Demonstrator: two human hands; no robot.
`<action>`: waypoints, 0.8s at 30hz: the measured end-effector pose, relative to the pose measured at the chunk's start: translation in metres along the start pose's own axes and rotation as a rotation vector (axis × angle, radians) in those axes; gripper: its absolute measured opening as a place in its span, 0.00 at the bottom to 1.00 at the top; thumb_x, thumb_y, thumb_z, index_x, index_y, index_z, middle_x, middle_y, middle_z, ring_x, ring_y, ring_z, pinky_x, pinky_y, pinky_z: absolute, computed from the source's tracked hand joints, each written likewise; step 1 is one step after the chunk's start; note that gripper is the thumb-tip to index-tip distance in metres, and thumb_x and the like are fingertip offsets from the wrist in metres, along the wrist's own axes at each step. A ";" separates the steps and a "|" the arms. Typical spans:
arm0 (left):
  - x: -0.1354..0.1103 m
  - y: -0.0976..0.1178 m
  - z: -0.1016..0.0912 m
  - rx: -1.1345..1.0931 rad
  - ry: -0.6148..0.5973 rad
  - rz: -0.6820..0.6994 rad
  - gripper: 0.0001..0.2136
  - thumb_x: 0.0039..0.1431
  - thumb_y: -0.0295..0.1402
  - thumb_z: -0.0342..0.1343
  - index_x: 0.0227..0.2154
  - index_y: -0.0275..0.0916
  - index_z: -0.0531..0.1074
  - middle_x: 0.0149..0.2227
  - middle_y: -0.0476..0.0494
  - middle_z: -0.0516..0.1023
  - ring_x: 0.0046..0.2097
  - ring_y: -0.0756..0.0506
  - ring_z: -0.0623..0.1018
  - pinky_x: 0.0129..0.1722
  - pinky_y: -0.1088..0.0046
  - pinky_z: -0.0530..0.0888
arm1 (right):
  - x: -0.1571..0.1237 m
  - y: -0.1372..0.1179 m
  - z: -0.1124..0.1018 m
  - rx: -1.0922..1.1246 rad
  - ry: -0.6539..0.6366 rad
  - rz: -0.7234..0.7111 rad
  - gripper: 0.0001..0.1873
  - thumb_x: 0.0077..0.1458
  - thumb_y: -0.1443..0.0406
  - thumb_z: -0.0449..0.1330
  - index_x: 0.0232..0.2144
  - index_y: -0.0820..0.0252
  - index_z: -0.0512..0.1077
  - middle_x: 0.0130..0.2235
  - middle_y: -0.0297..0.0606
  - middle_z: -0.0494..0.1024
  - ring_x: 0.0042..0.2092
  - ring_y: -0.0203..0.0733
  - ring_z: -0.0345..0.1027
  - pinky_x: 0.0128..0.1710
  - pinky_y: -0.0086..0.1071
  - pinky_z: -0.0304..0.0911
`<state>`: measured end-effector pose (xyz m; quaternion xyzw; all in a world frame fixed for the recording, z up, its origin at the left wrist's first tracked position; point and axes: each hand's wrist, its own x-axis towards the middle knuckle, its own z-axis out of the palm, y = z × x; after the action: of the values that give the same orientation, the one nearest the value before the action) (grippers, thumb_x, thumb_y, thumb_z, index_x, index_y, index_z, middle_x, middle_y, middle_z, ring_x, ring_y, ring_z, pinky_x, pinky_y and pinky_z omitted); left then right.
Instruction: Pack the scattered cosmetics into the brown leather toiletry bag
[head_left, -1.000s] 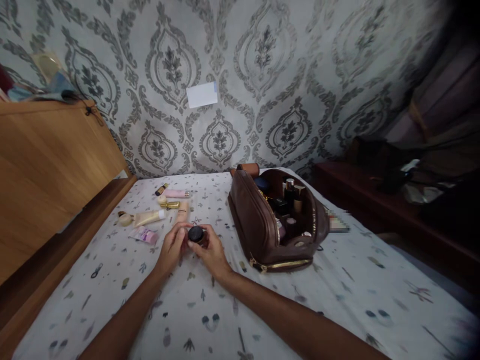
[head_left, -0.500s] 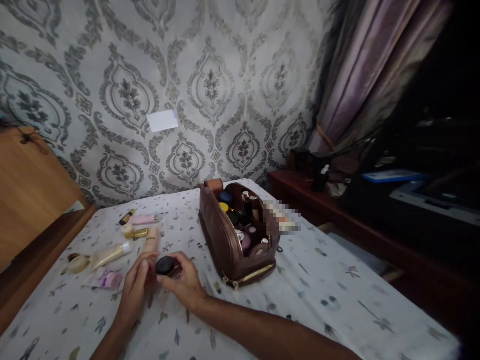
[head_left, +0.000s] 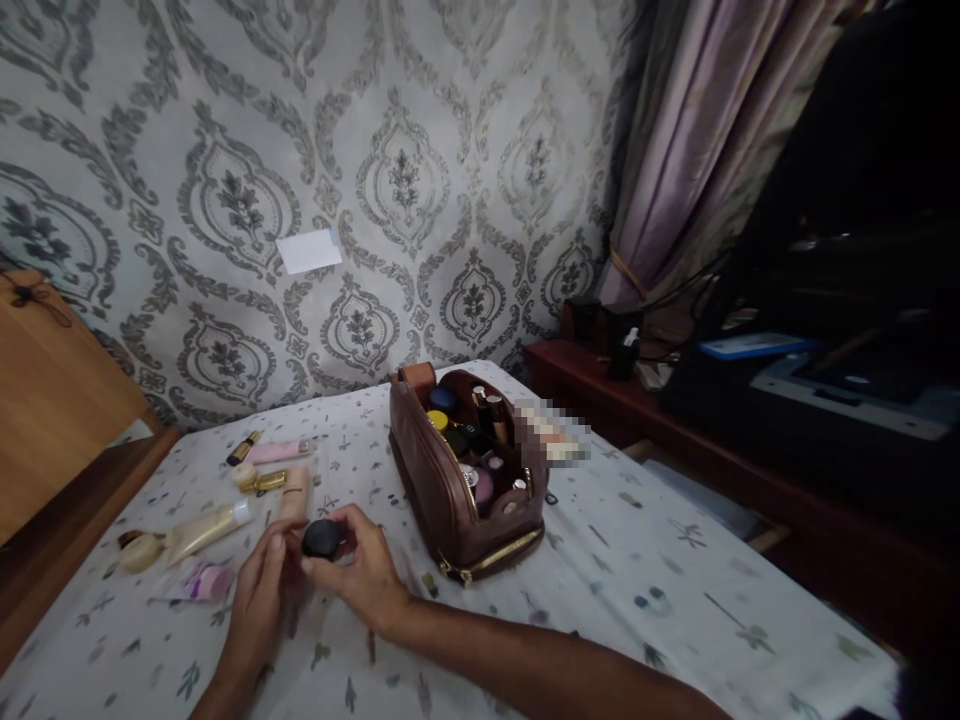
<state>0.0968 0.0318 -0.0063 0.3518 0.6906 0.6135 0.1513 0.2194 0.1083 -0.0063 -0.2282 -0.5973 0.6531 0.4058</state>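
Note:
In front of me, a small round container with a black lid [head_left: 322, 539] is up off the cloth between my hands. My right hand [head_left: 367, 572] grips it from the right, thumb in front and fingers curled behind. My left hand [head_left: 262, 578] is closed at its left side, its fingertips partly hidden. Just beyond lies a pale pink tube [head_left: 295, 488]. To the right of my hands stands an open brown cosmetic bag [head_left: 424, 480] full of jars and bottles, among them a blue lid [head_left: 442, 400] and a yellow lid [head_left: 437, 420].
On the left of the patterned cloth [head_left: 600, 620] lie a cream tube [head_left: 202, 532], a purple-and-white tube [head_left: 195, 582], a pink tube [head_left: 276, 452], a gold tube [head_left: 266, 481] and a beige round item [head_left: 140, 551]. A blurred-out item [head_left: 555, 437] sits behind the bag. Wallpaper closes off the back.
The view has shifted slightly, so everything appears a little further left. My hands still hold the black-lidded container, which shows slightly more of its lid's side.

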 end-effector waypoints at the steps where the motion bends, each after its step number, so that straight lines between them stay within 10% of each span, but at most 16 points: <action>1: 0.001 -0.001 -0.001 0.009 -0.023 0.005 0.31 0.52 0.63 0.54 0.39 0.38 0.78 0.35 0.43 0.80 0.41 0.40 0.78 0.40 0.68 0.76 | 0.001 -0.005 -0.001 0.017 -0.019 0.001 0.18 0.38 0.62 0.68 0.34 0.56 0.68 0.31 0.28 0.72 0.34 0.37 0.64 0.35 0.30 0.60; 5: 0.002 -0.006 -0.002 -0.012 -0.060 0.013 0.28 0.52 0.62 0.55 0.38 0.39 0.78 0.40 0.43 0.80 0.47 0.40 0.77 0.47 0.70 0.73 | 0.006 -0.038 -0.008 -0.033 -0.053 -0.084 0.18 0.39 0.62 0.70 0.34 0.56 0.70 0.35 0.30 0.71 0.39 0.39 0.66 0.41 0.31 0.63; 12: -0.002 -0.005 0.005 -0.162 -0.122 -0.034 0.28 0.54 0.59 0.57 0.41 0.37 0.75 0.22 0.52 0.68 0.22 0.50 0.66 0.19 0.77 0.63 | 0.033 -0.129 -0.048 -0.223 -0.048 -0.343 0.18 0.41 0.63 0.72 0.36 0.57 0.71 0.36 0.32 0.71 0.37 0.38 0.64 0.35 0.30 0.61; 18: 0.001 -0.010 0.003 -0.213 -0.193 -0.079 0.27 0.52 0.58 0.59 0.40 0.38 0.75 0.24 0.51 0.70 0.24 0.50 0.68 0.20 0.77 0.65 | 0.087 -0.196 -0.108 -0.406 -0.042 -0.309 0.20 0.40 0.58 0.71 0.32 0.60 0.68 0.31 0.31 0.73 0.32 0.36 0.65 0.31 0.30 0.61; 24: -0.002 -0.009 0.005 -0.112 -0.170 -0.064 0.28 0.53 0.60 0.56 0.40 0.38 0.75 0.23 0.51 0.69 0.24 0.50 0.67 0.20 0.77 0.65 | 0.102 -0.201 -0.134 -0.498 -0.078 -0.087 0.15 0.36 0.64 0.71 0.28 0.60 0.70 0.27 0.29 0.73 0.30 0.35 0.65 0.29 0.28 0.60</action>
<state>0.0984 0.0342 -0.0159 0.3714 0.6509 0.6139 0.2481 0.3181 0.2613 0.1824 -0.2699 -0.7643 0.4759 0.3414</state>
